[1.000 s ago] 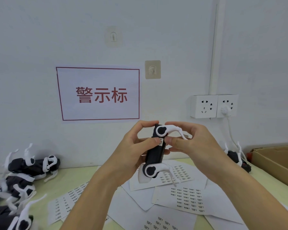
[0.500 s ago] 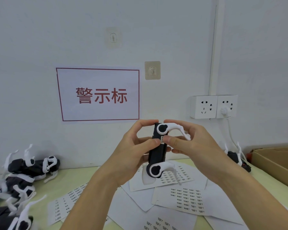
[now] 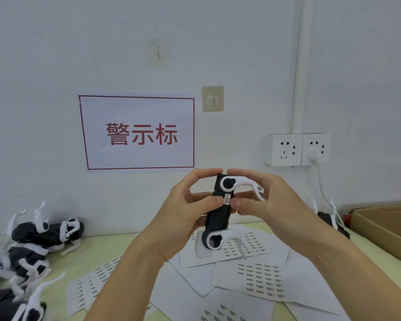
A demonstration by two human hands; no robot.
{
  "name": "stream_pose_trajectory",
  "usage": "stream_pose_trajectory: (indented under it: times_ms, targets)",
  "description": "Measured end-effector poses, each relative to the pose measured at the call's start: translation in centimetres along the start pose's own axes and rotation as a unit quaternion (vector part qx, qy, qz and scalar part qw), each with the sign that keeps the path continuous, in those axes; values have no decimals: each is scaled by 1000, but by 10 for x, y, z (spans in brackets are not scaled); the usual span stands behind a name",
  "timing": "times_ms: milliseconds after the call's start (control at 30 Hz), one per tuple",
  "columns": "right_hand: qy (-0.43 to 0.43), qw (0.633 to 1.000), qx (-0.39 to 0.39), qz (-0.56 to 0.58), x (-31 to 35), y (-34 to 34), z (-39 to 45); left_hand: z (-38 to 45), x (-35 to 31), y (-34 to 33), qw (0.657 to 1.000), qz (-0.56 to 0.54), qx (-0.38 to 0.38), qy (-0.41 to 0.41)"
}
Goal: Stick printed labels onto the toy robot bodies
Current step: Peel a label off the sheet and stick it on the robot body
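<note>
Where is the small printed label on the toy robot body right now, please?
In the head view the label sits on the upper half of the black toy robot body, centre frame, between the left hand thumb and right hand thumb.

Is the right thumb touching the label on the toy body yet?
Touching. In the head view the right hand presses its thumb tip against the edge of the small white label on the black toy robot body.

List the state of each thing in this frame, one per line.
Toy robot body: held upright in both hands, above the table.
Label: stuck on the body, between both thumbs.
Left hand: grips the body.
Right hand: grips the body.
Label sheets: flat on table.
Right socket: plugged.
</note>
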State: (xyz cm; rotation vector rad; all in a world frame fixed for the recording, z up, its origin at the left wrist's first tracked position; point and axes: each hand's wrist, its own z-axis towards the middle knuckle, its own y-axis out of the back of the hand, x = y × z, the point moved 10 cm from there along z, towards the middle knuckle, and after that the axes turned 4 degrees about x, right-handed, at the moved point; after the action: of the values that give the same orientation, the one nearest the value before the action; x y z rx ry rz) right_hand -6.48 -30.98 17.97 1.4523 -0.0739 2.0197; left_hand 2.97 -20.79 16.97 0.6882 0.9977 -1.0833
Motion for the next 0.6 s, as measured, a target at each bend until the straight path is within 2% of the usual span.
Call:
stream_pose_trajectory:
  times_ms: [200,433,600]
  targets:
    - [7,999,33,15,6,0,-2,0,-3,-1,1000,19,-3,0]
    - [17,1000,-3,-26,13,-3,-3,-2,-4,-2,999,40,0,0]
    - [25,999,11,-31,14,-4,-4,-2,-5,-1,997,79,4,-1]
